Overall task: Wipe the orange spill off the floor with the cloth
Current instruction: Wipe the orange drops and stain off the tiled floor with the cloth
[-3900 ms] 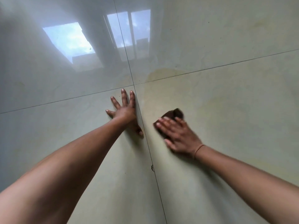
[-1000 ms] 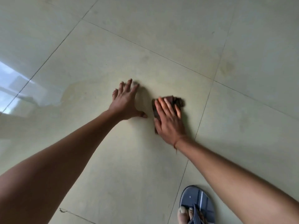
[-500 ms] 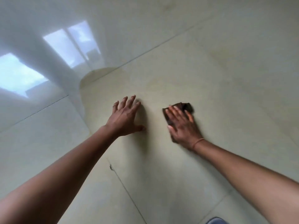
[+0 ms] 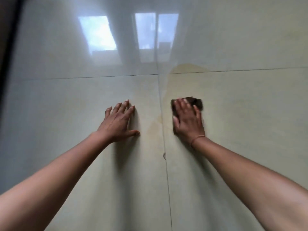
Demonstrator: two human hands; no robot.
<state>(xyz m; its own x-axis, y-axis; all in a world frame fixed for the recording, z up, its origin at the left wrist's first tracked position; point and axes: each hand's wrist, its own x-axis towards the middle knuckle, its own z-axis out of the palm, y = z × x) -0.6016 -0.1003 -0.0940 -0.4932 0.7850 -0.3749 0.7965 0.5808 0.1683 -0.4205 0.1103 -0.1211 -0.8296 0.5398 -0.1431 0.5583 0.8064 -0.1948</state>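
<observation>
One dark brown cloth (image 4: 195, 102) is pressed flat on the floor (image 4: 250, 130) under the right hand (image 4: 187, 120), just right of the vertical tile joint (image 4: 164, 147). Most of the cloth is hidden by the fingers (image 4: 180, 105); only its far edge & right corner are seen, and those are blurred, so folds can't be made out. Fingers are laid out straight & close together on top of it, palm down, w/ nothing curled around the fabric. A thin band (image 4: 197, 139) is worn at the right wrist.

Orange spill (image 4: 168, 90) is seen as a faint yellowish film beside and beyond the cloth, spread from the horizontal joint (image 4: 100, 77) down across the vertical joint to a patch betw. the two hands. Its edges are hard to trace against the pale tile & glare.

Left hand (image 4: 119, 121) is planted flat on the tile left of the joint, fingers spread, thumb out to the side, holding nothing. Both forearms are cut off by the bottom & side edges.

Window reflections (image 4: 98, 33) are shown on the glossy tile farther out. A small dark mark (image 4: 164, 155) is seen on the joint nearer the camera.
</observation>
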